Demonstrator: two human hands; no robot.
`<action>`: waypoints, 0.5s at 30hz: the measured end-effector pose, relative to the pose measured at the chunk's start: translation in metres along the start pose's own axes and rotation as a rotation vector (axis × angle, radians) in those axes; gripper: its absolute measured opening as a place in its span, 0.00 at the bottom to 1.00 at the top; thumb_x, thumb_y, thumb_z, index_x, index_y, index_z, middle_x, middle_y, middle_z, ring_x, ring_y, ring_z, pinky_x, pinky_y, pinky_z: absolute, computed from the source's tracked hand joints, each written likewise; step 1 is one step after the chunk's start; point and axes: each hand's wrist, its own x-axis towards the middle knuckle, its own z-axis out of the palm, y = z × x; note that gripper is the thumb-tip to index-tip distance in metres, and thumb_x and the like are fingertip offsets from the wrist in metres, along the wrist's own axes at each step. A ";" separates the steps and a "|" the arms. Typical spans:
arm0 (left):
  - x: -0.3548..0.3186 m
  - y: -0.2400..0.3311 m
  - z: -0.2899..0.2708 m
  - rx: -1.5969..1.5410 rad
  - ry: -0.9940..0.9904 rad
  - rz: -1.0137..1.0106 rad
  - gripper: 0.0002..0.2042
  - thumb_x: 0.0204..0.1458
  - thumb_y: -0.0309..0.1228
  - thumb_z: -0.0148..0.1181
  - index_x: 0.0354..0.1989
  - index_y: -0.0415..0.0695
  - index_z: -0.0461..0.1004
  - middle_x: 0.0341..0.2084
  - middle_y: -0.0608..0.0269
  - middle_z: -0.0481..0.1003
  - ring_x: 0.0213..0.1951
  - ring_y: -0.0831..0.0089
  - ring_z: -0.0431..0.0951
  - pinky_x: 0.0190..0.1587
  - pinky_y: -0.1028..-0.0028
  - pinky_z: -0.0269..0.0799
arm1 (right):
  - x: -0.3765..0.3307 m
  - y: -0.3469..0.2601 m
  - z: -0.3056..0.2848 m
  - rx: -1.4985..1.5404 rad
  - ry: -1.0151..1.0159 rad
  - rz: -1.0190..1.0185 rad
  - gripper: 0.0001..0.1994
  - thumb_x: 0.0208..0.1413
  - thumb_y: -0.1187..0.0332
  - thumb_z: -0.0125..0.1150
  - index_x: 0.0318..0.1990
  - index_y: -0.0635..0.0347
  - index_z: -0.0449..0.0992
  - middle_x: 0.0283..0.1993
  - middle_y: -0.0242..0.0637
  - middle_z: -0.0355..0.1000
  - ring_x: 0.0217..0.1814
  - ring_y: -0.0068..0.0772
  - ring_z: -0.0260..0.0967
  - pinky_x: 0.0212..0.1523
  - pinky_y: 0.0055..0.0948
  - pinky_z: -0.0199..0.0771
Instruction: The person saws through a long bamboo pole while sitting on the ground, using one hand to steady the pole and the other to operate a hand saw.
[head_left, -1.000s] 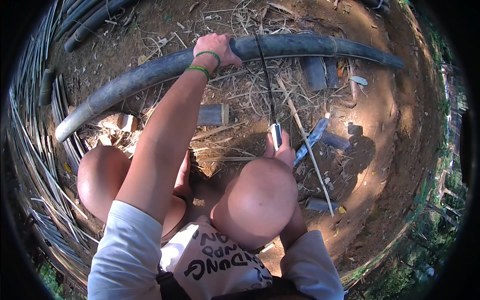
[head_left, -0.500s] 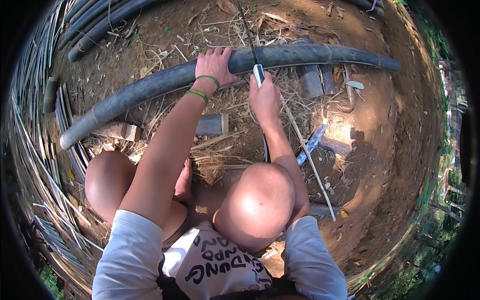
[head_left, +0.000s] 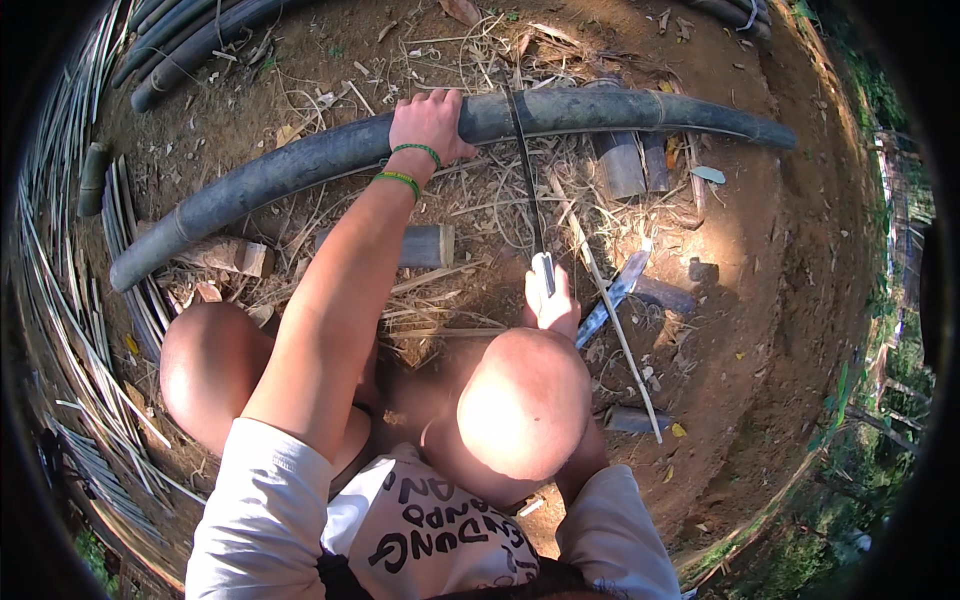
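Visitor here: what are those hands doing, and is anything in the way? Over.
Left hand gripping dark bamboo pole. Right hand holding saw by its handle, blade across pole. Pale stick close by, right of saw, not across its blade.

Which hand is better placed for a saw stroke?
Probably the right hand: it grips the saw's handle, with the blade across the pole. The left hand grips the pole, left of the blade, seemingly better placed for steadying.

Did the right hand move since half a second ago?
Yes. The right hand, holding the saw, has moved back from the bamboo pole, toward the right knee.
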 end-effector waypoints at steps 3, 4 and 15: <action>-0.001 0.006 0.003 0.008 0.032 0.006 0.41 0.37 0.58 0.81 0.58 0.50 0.73 0.56 0.60 0.79 0.58 0.56 0.81 0.61 0.56 0.76 | -0.019 0.020 -0.012 0.377 0.013 0.507 0.18 0.72 0.58 0.60 0.62 0.58 0.75 0.41 0.43 0.84 0.44 0.27 0.81 0.45 0.32 0.80; 0.001 0.004 0.000 0.004 -0.008 -0.006 0.40 0.37 0.57 0.81 0.57 0.50 0.73 0.55 0.60 0.79 0.58 0.57 0.81 0.61 0.56 0.76 | -0.019 0.017 -0.011 0.253 -0.021 0.414 0.18 0.73 0.58 0.59 0.62 0.58 0.74 0.42 0.45 0.84 0.45 0.29 0.81 0.46 0.33 0.80; 0.009 0.001 -0.011 0.012 -0.069 -0.028 0.43 0.36 0.63 0.79 0.57 0.49 0.74 0.52 0.56 0.83 0.53 0.59 0.84 0.56 0.61 0.81 | 0.107 -0.126 0.045 -0.251 -0.012 -0.400 0.21 0.73 0.55 0.53 0.60 0.65 0.70 0.40 0.59 0.82 0.44 0.65 0.82 0.47 0.56 0.81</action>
